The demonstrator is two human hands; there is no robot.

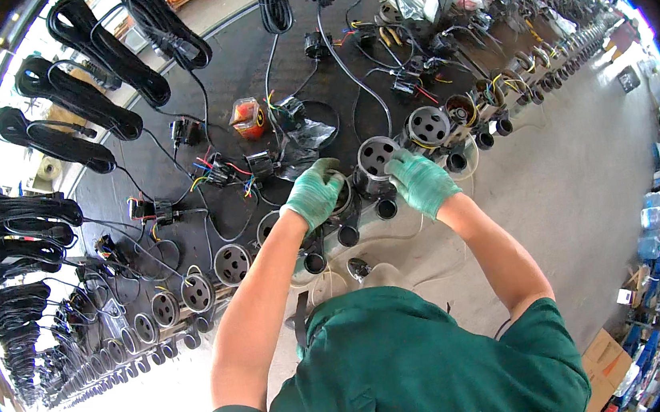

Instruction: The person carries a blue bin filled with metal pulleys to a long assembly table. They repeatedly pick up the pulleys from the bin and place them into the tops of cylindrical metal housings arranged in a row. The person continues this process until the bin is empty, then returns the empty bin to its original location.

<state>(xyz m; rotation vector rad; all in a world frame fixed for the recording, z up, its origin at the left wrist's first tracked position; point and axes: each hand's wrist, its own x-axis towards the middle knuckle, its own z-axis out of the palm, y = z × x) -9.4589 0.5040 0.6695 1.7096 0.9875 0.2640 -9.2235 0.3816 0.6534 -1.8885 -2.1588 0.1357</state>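
My left hand [315, 195], in a thin green glove, curls its fingers at the rim of a round housing [344, 196], which it partly hides. My right hand [422, 183], gloved the same way, has its fingers closed on the right edge of a grey round housing [378, 156] with several holes in its face. Just behind that stands another holed grey housing [428, 126]. Short black tubes [386, 208] stick out below the row toward me. A crumpled clear plastic bag [310, 136] lies beyond my left hand.
Similar housings [232, 264] line the curved edge of the black table [235, 71]. Coiled black cables [77, 100] hang around the far and left sides, with wires running to black connectors [218, 169]. A small red-topped tub [248, 119] sits mid-table. Cardboard [607, 370] stands at lower right.
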